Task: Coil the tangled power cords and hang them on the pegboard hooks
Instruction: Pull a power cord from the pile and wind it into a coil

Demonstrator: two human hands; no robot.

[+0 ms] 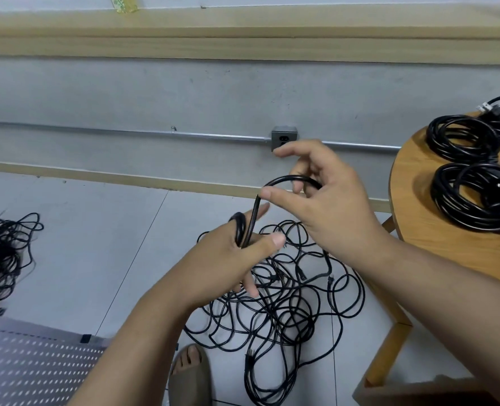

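While the left hand (231, 259) pinches a small coil (240, 230) and the right hand (328, 200) hooks the cord (287, 178) with curled fingers, a snag in the near floor tangle (290, 306) could yank loops free.

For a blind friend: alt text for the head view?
The left hand grips a coil of black power cord; the right hand holds its next loop. A tangled pile of black cords lies on the floor, coiled black cords on a round wooden table.

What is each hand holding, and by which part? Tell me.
Both hands hold one black power cord. The left hand grips the small loops already wound; the right hand holds the arching stretch just past them.
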